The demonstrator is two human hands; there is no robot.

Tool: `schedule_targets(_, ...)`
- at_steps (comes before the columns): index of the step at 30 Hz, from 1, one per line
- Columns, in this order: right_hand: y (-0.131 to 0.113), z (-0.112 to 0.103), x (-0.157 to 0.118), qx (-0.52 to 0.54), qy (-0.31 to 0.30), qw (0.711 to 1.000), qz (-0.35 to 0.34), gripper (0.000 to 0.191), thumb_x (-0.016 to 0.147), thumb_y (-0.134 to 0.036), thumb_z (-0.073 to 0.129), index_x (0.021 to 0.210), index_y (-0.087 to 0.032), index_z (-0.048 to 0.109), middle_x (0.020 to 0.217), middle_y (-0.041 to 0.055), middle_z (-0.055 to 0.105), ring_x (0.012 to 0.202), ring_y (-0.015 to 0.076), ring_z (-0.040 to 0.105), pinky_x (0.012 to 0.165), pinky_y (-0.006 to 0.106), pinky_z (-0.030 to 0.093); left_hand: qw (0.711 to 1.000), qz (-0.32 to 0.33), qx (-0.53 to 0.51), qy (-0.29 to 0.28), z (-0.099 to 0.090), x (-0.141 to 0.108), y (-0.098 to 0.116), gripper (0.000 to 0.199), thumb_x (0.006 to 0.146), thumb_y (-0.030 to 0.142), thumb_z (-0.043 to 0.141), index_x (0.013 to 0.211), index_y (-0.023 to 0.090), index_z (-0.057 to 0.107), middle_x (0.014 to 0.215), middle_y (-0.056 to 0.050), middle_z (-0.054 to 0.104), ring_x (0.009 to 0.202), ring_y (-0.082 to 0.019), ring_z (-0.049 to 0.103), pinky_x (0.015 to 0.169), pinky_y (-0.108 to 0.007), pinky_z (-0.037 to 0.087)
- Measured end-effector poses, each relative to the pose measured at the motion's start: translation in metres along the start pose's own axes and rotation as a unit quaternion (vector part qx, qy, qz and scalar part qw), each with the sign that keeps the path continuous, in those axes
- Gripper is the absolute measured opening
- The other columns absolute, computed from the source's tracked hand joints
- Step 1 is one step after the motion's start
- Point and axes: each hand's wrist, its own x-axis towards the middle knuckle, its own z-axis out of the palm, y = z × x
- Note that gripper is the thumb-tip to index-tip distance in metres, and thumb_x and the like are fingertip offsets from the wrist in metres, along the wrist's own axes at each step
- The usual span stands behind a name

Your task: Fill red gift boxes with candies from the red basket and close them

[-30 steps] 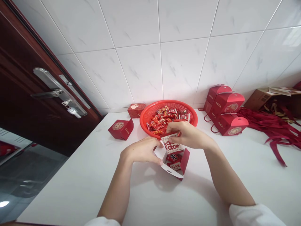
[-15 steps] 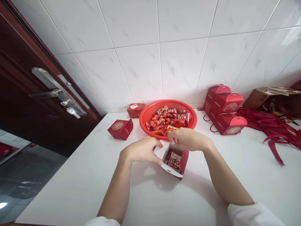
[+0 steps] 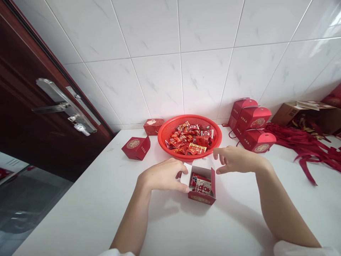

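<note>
Shifted red box (image 3: 201, 198), open, gold-patterned

red double-happiness sign on the cream packet (image 3: 203, 186) in the open box (image 3: 201, 199), gold characters too small to read on the stacked red boxes (image 3: 249, 122) near the worktop's (image 3: 106, 202) back edge, lettering on sweet wrappers (image 3: 183, 138) unreadable

There are two hands (image 3: 165, 176), one open box (image 3: 201, 198) with at least two packets (image 3: 204, 185) in it, and one red basket (image 3: 161, 139). Two closed boxes (image 3: 136, 148) sit left of it, at least three arched-top boxes (image 3: 257, 141) right. Sweets (image 3: 183, 139) and ribbons (image 3: 286, 138) overlap too much to count; one carton (image 3: 284, 114) shows.
</note>
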Motion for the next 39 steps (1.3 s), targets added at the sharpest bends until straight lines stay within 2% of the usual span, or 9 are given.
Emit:
schedule_targets(4, 0.006, 0.029, -0.005, -0.020, 0.011, 0.998, 0.064, 0.039, 0.078, -0.054, 0.071, 0.099, -0.023, 0.062, 0.086, 0.0065, 0.071, 0.077, 0.0259, 0.065, 0.062, 0.032, 0.044, 0.998, 0.056, -0.020, -0.023, 0.002, 0.004, 0.008, 0.042, 0.078, 0.044, 0.075, 0.114, 0.025, 0.071, 0.101, -0.003, 0.068, 0.099, -0.024, 0.061, 0.079, -0.028, 0.044)
schedule_targets(9, 0.009, 0.058, -0.011, 0.103, 0.065, 0.992, 0.043, 0.038, 0.080, -0.047, 0.070, 0.107, -0.023, 0.059, 0.103, 0.0062, 0.068, 0.082, 0.0220, 0.064, 0.071, 0.033, 0.049, 0.993, 0.095, -0.049, -0.057, 0.010, 0.019, 0.011, 0.057, 0.073, 0.038, 0.078, 0.126, 0.027, 0.061, 0.103, -0.001, 0.068, 0.096, -0.022, 0.063, 0.074, -0.027, 0.045)
schedule_targets(14, 0.013, 0.077, -0.013, 0.206, 0.144, 0.968, 0.009, 0.046, 0.077, -0.047, 0.073, 0.114, -0.024, 0.060, 0.100, 0.0037, 0.064, 0.071, 0.0169, 0.058, 0.070, 0.034, 0.051, 0.994, 0.054, -0.074, -0.058, 0.013, 0.024, 0.013, 0.034, 0.076, 0.033, 0.072, 0.107, 0.024, 0.062, 0.093, 0.000, 0.067, 0.087, -0.021, 0.064, 0.066, -0.027, 0.044)
schedule_targets(19, 0.019, 0.096, -0.017, 0.291, 0.170, 0.941, -0.016, 0.045, 0.082, -0.050, 0.071, 0.116, -0.025, 0.059, 0.075, -0.0031, 0.057, 0.063, 0.0151, 0.054, 0.066, 0.032, 0.051, 0.999, -0.020, -0.041, -0.004, 0.016, 0.026, 0.008, 0.031, 0.072, 0.039, 0.072, 0.093, 0.023, 0.055, 0.091, 0.000, 0.064, 0.085, -0.022, 0.063, 0.061, -0.028, 0.041)
schedule_targets(22, 0.021, 0.107, -0.020, 0.312, 0.200, 0.927, -0.052, 0.043, 0.085, -0.050, 0.071, 0.119, -0.025, 0.060, 0.076, -0.0023, 0.059, 0.066, 0.0157, 0.058, 0.071, 0.033, 0.053, 0.998, -0.058, -0.003, 0.001, 0.019, 0.029, 0.004, 0.036, 0.068, 0.046, 0.075, 0.086, 0.023, 0.054, 0.090, -0.001, 0.063, 0.086, -0.024, 0.061, 0.059, -0.028, 0.039)
schedule_targets(27, 0.018, 0.113, -0.023, 0.316, 0.199, 0.913, -0.162, 0.025, 0.091, -0.046, 0.067, 0.104, -0.025, 0.073, 0.109, 0.0100, 0.068, 0.101, 0.0235, 0.067, 0.087, 0.037, 0.056, 0.997, -0.082, -0.003, -0.010, 0.020, 0.035, 0.000, 0.046, 0.064, 0.053, 0.077, 0.093, 0.024, 0.057, 0.095, -0.002, 0.063, 0.091, -0.026, 0.062, 0.063, -0.029, 0.043)
schedule_targets(30, 0.016, 0.114, -0.024, 0.320, 0.180, 0.916, -0.163, 0.025, 0.092, -0.046, 0.065, 0.093, -0.024, 0.076, 0.130, 0.0121, 0.063, 0.091, 0.0202, 0.068, 0.081, 0.035, 0.058, 0.996, -0.086, -0.022, -0.008, 0.020, 0.036, -0.003, 0.055, 0.066, 0.053, 0.077, 0.109, 0.025, 0.058, 0.103, -0.003, 0.064, 0.099, -0.027, 0.062, 0.070, -0.029, 0.047)
schedule_targets(35, 0.017, 0.115, -0.022, 0.323, 0.198, 0.913, -0.152, 0.025, 0.092, -0.046, 0.065, 0.091, -0.023, 0.073, 0.127, 0.0112, 0.063, 0.067, 0.0117, 0.061, 0.075, 0.034, 0.059, 0.995, -0.080, -0.057, -0.017, 0.023, 0.038, -0.005, 0.064, 0.070, 0.052, 0.074, 0.126, 0.026, 0.055, 0.123, -0.007, 0.062, 0.112, -0.029, 0.061, 0.078, -0.031, 0.050)
schedule_targets(39, 0.022, 0.112, -0.021, 0.299, 0.216, 0.918, -0.143, 0.023, 0.091, -0.045, 0.067, 0.094, -0.023, 0.072, 0.127, 0.0109, 0.062, 0.068, 0.0117, 0.061, 0.077, 0.035, 0.059, 0.996, -0.054, -0.063, -0.009, 0.024, 0.040, 0.001, 0.070, 0.075, 0.049, 0.071, 0.139, 0.027, 0.051, 0.137, -0.009, 0.058, 0.126, -0.033, 0.055, 0.088, -0.033, 0.049)
